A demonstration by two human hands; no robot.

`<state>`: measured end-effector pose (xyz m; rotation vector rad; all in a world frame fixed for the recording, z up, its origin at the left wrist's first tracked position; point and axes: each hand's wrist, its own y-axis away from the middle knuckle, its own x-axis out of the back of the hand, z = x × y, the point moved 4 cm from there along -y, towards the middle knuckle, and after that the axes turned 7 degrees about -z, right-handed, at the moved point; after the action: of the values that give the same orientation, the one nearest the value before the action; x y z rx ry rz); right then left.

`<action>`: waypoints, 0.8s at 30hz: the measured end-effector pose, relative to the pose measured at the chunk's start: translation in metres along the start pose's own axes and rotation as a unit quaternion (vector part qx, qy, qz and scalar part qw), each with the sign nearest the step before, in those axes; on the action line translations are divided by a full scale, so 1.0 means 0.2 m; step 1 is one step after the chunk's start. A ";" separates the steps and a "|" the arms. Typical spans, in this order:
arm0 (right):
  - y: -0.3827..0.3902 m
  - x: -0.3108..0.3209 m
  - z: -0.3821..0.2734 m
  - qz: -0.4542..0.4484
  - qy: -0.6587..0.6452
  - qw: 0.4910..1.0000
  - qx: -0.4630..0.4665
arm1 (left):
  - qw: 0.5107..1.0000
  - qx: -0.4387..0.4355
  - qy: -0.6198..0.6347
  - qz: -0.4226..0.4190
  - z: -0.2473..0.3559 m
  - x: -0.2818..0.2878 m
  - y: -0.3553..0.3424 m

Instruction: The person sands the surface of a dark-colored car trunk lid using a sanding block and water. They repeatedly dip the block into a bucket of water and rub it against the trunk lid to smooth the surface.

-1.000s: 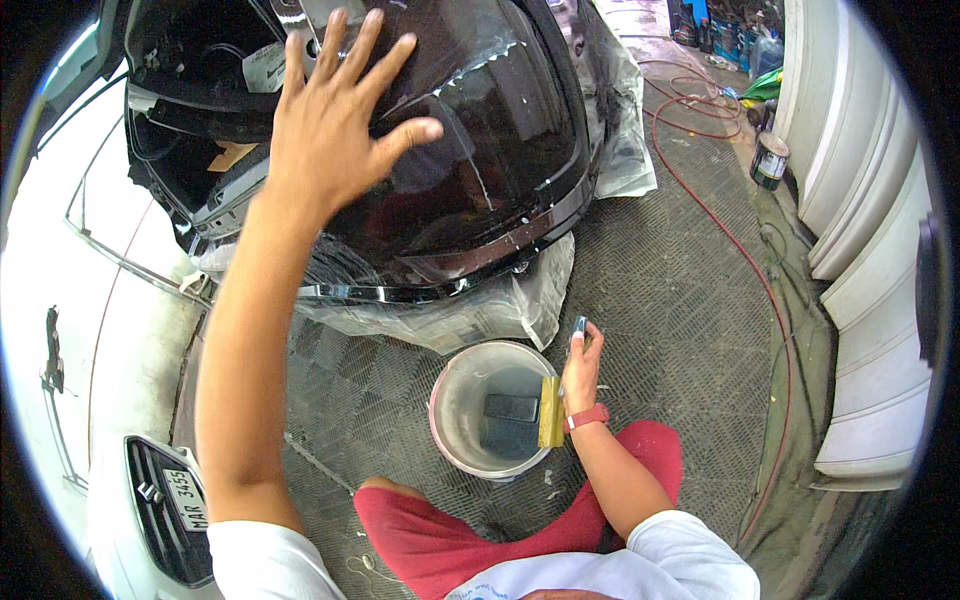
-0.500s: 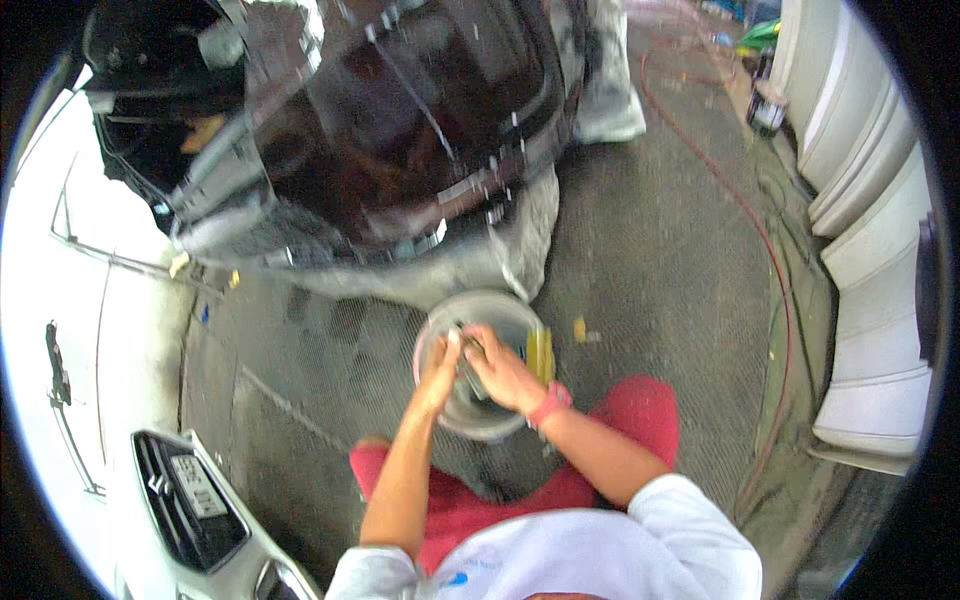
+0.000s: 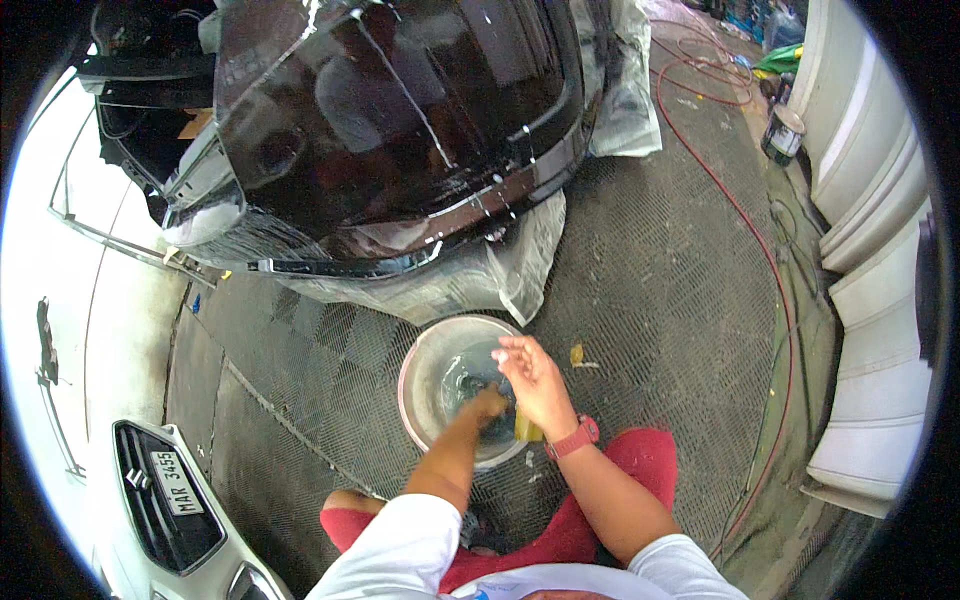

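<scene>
My left hand (image 3: 486, 403) is dipped in the murky water of a round plastic bucket (image 3: 422, 370) between my knees, its fingers hidden. My right hand (image 3: 525, 370) is raised over the bucket's right side, fingers bent and slightly apart, with nothing visible in them. A yellow item (image 3: 527, 428) lies at the bucket's rim under my right hand, partly covered by it. Beyond the bucket is a glossy black car body panel (image 3: 380, 120) with white drips and streaks, above crumpled masking sheets (image 3: 520, 270).
A white car (image 3: 240, 565) is at the lower left, beside a white wall (image 3: 130, 340). A red hose (image 3: 740, 215) curves along the textured floor (image 3: 650, 280) at the right, near a can (image 3: 783, 135) and white panels (image 3: 870, 320).
My left hand has come down from the black panel into the bucket. My hands, together at mid-interval, have separated, and the grey block my right hand held earlier is out of sight.
</scene>
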<state>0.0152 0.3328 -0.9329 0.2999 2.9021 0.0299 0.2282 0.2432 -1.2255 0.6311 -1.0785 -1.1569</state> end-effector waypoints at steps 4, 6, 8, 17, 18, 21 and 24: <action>-0.01 0.04 -0.06 -0.007 0.096 0.995 -0.026 | 0.957 0.059 -0.248 -0.136 0.28 -0.02 0.18; -0.02 0.11 -0.03 0.043 0.242 0.967 0.065 | 0.957 0.039 -0.251 -0.138 0.55 0.21 0.55; -0.03 0.08 -0.06 0.054 0.324 0.937 0.118 | 0.978 -0.030 -0.209 0.010 0.65 0.53 1.06; -0.04 -0.05 0.19 0.028 0.531 0.846 0.046 | 0.598 -0.401 -0.337 0.607 2.00 1.37 2.78; -0.04 -0.08 0.20 0.030 0.533 0.844 0.041 | 0.562 -0.393 -0.364 0.630 2.10 1.43 2.84; -0.03 -0.11 0.19 0.035 0.555 0.830 0.035 | 0.495 -0.383 -0.403 0.667 2.27 1.66 2.86; -0.03 -0.11 0.16 0.054 0.572 0.818 0.042 | 0.457 -0.390 -0.435 0.671 2.35 1.78 2.83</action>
<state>0.0429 0.3212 -0.9593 0.6391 4.0870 0.1465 0.0375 0.1474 -0.4366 -1.5927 -1.1667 -0.2327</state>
